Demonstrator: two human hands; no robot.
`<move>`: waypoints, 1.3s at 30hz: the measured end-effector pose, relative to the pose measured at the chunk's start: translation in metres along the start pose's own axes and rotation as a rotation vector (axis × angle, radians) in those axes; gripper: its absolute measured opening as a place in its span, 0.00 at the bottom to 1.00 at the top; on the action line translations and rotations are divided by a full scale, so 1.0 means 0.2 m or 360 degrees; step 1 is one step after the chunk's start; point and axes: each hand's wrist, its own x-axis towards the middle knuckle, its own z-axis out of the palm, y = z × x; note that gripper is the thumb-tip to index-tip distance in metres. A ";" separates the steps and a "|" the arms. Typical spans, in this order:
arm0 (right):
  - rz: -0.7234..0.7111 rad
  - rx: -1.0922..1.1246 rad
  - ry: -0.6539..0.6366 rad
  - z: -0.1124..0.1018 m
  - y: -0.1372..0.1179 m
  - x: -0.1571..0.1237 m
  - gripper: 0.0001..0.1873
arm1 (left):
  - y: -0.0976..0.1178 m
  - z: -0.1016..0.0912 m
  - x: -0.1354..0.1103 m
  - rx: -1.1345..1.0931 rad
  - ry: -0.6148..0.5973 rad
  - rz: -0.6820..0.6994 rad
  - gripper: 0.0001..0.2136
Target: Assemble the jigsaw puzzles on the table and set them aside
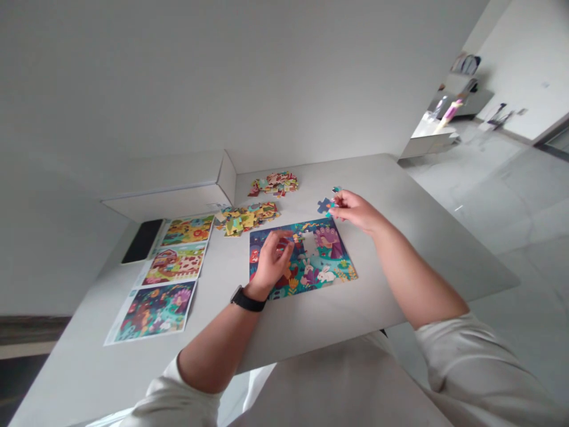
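A nearly complete jigsaw puzzle (326,277) lies on the table, its dark scene showing a purple peacock and white rabbits, with a pale gap in its upper middle. My left hand (272,261), wearing a black watch, is over the left half of the puzzle; its fingers are curled, thumb and index apart, and I see nothing between them. Beyond the puzzle's upper right edge, my right hand (358,212) has its fingertips pinched at a small teal and orange puzzle piece, partly hidden by the fingers. A loose blue puzzle piece (324,206) lies just left of these fingertips.
Two piles of loose pieces, one yellow-green (242,220) and one reddish (278,182), lie behind the puzzle. At left are a sheet of reference pictures (156,311) and a black phone (142,241). A white box (178,201) stands against the wall.
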 end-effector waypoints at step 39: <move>0.0008 0.0234 0.0403 0.30 0.20 -0.13 0.38 | -0.05 0.05 0.06 -0.0730 -0.0003 -0.0544 0.24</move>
